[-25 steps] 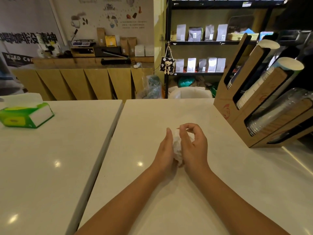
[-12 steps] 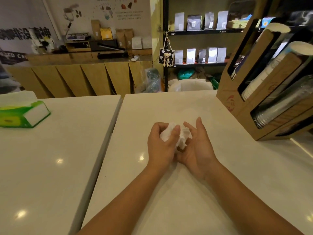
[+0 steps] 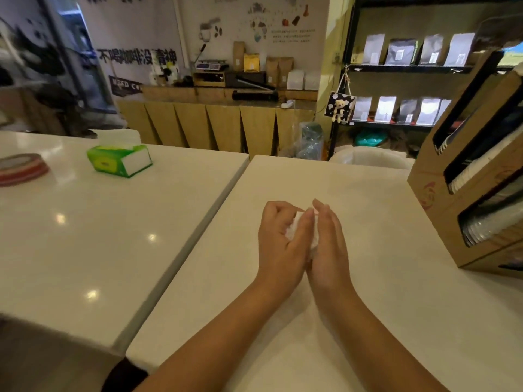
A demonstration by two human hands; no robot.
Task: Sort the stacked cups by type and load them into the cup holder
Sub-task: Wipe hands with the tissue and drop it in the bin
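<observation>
Both hands meet over the right-hand white table (image 3: 368, 321), a smooth, glossy slab that mirrors the ceiling lights. The left hand (image 3: 278, 244) curls its fingers over a crumpled wad of white tissue (image 3: 295, 230), soft and creased, while the right hand (image 3: 329, 244) presses its flat, nearly straight fingers against the other side, so the wad is squeezed between the two palms and only slivers of it show.

The cup holder (image 3: 441, 193) stands at the right edge of that table, a slanted box of brown corrugated cardboard with long dark slots cut in its face and a faint reddish round logo printed low on its side; what the logo says cannot be read. Ribbed white paper cups (image 3: 478, 168) lie stacked in a middle slot, and a stack of clear plastic cups (image 3: 492, 224) fills the slot below; the top slot holds something striped at its lower end, too dim to name.

On the neighbouring white table (image 3: 85, 236), well apart from the hands, sits a green and white tissue pack (image 3: 120, 162), soft-sided and rectangular, and farther left a flat roll of red-edged tape (image 3: 21, 168). On the back wall a banner (image 3: 135, 56) carries large dark Chinese characters, blurred, and a dark strip below it reads "NEED CO", cut off
</observation>
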